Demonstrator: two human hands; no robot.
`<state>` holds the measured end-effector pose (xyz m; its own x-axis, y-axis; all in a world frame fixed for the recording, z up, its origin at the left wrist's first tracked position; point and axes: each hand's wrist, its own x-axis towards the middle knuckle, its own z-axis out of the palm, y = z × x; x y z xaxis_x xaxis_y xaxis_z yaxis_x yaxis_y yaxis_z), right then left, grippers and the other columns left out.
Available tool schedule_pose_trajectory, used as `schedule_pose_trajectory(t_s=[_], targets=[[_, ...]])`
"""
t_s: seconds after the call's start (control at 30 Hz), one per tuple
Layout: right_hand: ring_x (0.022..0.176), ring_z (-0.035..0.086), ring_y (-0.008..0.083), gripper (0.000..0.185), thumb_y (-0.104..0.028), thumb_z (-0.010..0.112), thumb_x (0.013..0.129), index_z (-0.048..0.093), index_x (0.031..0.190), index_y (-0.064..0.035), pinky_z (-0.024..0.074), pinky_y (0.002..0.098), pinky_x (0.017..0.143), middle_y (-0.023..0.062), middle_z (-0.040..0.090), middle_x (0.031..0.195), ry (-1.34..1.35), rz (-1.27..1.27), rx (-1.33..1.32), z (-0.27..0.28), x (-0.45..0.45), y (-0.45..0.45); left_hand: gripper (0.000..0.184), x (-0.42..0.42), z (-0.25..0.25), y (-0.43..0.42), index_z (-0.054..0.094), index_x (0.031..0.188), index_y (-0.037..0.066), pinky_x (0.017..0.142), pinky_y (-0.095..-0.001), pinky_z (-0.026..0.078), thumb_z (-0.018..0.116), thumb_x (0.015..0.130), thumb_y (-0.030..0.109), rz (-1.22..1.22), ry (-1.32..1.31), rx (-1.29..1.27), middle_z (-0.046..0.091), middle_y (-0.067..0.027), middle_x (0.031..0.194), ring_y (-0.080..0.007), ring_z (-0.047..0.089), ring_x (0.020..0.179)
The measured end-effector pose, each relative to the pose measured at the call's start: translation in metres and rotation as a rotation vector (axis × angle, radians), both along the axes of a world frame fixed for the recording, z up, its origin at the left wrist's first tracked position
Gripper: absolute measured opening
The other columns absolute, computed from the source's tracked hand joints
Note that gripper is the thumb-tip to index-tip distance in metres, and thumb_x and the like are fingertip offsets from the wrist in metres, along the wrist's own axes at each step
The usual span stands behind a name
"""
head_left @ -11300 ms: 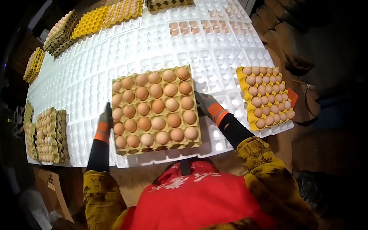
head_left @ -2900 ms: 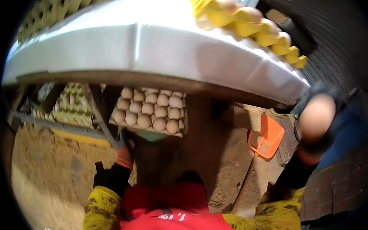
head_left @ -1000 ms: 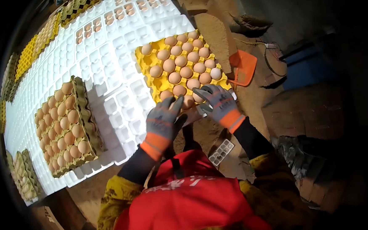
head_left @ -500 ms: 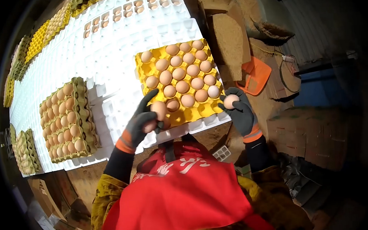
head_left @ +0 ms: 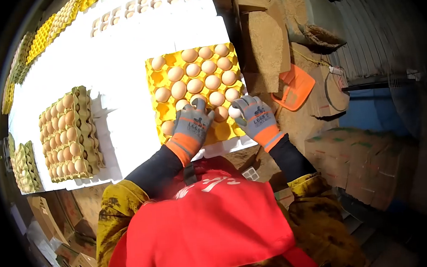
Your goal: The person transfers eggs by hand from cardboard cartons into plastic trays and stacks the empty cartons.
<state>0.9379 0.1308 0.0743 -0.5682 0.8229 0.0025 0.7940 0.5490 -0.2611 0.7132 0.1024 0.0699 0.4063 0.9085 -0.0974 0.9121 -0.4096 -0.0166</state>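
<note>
At the far left, a small stack of egg trays [head_left: 26, 167] stands near the edge of the white sheets [head_left: 122, 75] that cover the table, and more trays line the far side behind it. To its right is a taller stack of grey-green trays [head_left: 90, 131] filled with brown eggs, leaning a little in this bent wide view. Farther back, some more eggs [head_left: 130, 14] sit in cups of the white sheets.

Next comes the yellow tray [head_left: 160, 110], lying on the white sheets at the near right corner, in front of the person. It holds rows of brown eggs [head_left: 195, 86], with yellow cups showing down its left side and along its near edge. The left hand [head_left: 193, 125], gloved in grey and orange, reaches over the near part of this tray, fingers bent down onto the eggs; I cannot tell whether they grip one. Below it spreads the red apron [head_left: 199, 227].

The right hand [head_left: 257, 116] is at the tray's right edge, fingers curled beside a pale egg [head_left: 234, 112], seemingly touching it; whether they grasp it is unclear. Beyond lie an orange scoop [head_left: 298, 85] and cardboard boxes [head_left: 354, 159].
</note>
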Motion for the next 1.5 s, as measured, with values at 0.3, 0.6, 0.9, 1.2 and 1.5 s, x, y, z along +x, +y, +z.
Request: schedule_pose_trajectory(t_s=[0.3, 0.6, 0.9, 1.2, 1.5], targets=[[0.087, 0.06, 0.0097, 0.043, -0.024, 0.07, 0.093, 0.056, 0.131, -0.0092, 0.054, 0.0276, 0.071, 0.0029, 0.063, 0.108, 1.652, -0.568, -1.107, 0.002, 0.032, -0.01, 0.041, -0.056, 0.038, -0.008, 0.062, 0.122, 0.007, 0.066, -0.0328, 0.054, 0.073, 0.088, 0.028, 0.444, -1.174, -0.567, 0.064, -0.0101, 0.098, -0.0217, 0.066, 0.078], [0.084, 0.06, 0.017, 0.028, -0.026, 0.055, 0.102, 0.057, 0.124, -0.0077, 0.0491, 0.0301, 0.067, 0.0075, 0.063, 0.105, 1.928, -0.668, -1.563, -0.019, 0.022, -0.008, 0.047, -0.066, 0.038, -0.053, 0.054, 0.129, -0.005, 0.054, -0.0228, 0.041, 0.037, 0.106, 0.033, 0.634, -1.995, -0.855, 0.058, -0.0058, 0.085, -0.013, 0.054, 0.063], [0.102, 0.063, 0.0134, 0.045, -0.009, 0.074, 0.087, 0.059, 0.129, -0.0055, 0.0555, 0.0294, 0.086, 0.0054, 0.064, 0.115, 1.194, -0.452, -0.809, -0.006, 0.024, -0.003, 0.053, -0.068, 0.033, -0.05, 0.053, 0.132, -0.003, 0.055, -0.0231, 0.043, 0.037, 0.107, 0.041, 0.702, -1.937, -0.858, 0.061, -0.0062, 0.091, -0.0135, 0.057, 0.068], [0.11, 0.064, 0.0235, 0.052, -0.002, 0.079, 0.077, 0.062, 0.127, -0.0042, 0.0521, 0.0345, 0.095, 0.0114, 0.064, 0.121, 0.791, -0.285, -0.281, 0.005, 0.022, 0.004, 0.046, -0.064, 0.026, -0.051, 0.054, 0.129, 0.0, 0.059, -0.0234, 0.043, 0.039, 0.106, 0.037, 0.654, -1.839, -0.739, 0.057, -0.0049, 0.092, -0.0125, 0.055, 0.069], [0.092, 0.066, 0.0184, 0.051, -0.01, 0.069, 0.084, 0.055, 0.133, -0.0069, 0.0561, 0.0307, 0.075, 0.0093, 0.065, 0.113, 1.376, -0.557, -1.173, -0.002, 0.044, -0.006, 0.038, -0.073, 0.017, -0.05, 0.051, 0.137, 0.001, 0.064, -0.022, 0.043, 0.042, 0.109, 0.025, 0.605, -1.844, -0.773, 0.058, -0.0024, 0.1, -0.0102, 0.055, 0.076]])
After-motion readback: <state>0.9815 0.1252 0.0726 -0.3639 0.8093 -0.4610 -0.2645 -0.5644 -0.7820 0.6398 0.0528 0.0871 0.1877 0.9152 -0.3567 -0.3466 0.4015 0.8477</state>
